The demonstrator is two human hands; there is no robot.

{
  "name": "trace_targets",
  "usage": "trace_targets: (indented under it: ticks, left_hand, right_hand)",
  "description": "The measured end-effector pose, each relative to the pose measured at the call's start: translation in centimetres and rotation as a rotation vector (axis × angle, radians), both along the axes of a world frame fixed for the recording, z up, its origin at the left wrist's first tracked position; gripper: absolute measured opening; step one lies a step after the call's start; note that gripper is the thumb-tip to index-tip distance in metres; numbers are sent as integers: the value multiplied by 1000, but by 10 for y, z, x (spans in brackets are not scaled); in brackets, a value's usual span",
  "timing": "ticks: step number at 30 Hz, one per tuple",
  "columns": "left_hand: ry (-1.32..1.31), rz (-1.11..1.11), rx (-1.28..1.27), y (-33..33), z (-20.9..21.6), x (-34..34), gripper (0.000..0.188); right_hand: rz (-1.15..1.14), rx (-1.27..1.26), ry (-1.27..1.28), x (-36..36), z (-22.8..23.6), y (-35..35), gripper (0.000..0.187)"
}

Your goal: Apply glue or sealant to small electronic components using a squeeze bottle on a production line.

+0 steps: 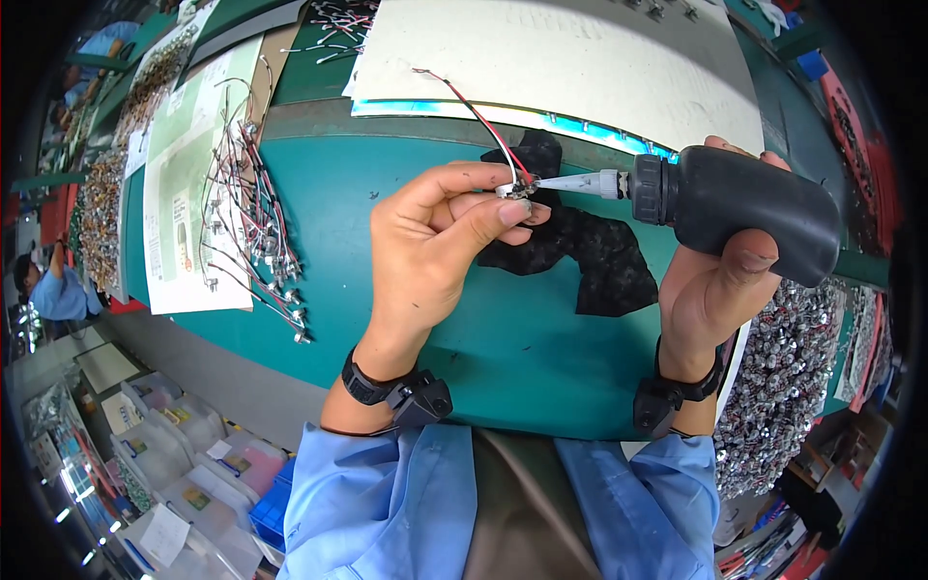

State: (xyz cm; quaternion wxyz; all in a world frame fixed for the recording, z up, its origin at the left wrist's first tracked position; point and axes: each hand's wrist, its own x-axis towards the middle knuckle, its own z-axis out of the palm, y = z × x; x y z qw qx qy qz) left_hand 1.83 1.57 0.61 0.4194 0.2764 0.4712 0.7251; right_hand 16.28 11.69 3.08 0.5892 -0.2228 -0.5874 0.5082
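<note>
Between the thumb and fingers of my left hand (435, 232) is a small metal component (515, 189) with red, black and white wires (474, 108) running up and away from it. My right hand (710, 290) grips a black squeeze bottle (759, 208) lying on its side. The bottle's pale tapered nozzle (580, 184) points left, its tip at the component; whether it touches I cannot tell. Beneath both hands a crumpled black cloth (609, 261) lies on the green table mat (425, 377).
Several wired components (261, 222) lie on a printed sheet (179, 251) at the left. A cream board (561, 58) spans the far side. At the right is a large heap of small metal parts (778, 387). Plastic bins (193, 445) stand lower left. A person (58, 290) sits far left.
</note>
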Motion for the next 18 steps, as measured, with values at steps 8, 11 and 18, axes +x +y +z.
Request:
trace_targets:
  ticks: [8,11,18]
  left_hand:
    - [-8,-16,9,0,-1,-1,16]
    - [-19,-14,2,0,-1,-1,16]
    - [21,15,-6,0,1,-1,15]
  right_hand:
    - [7,2,-15,2,-2,1,70]
    - [8,1,-10,2,-2,2,69]
    - [-38,32,-41,4,-2,10,66]
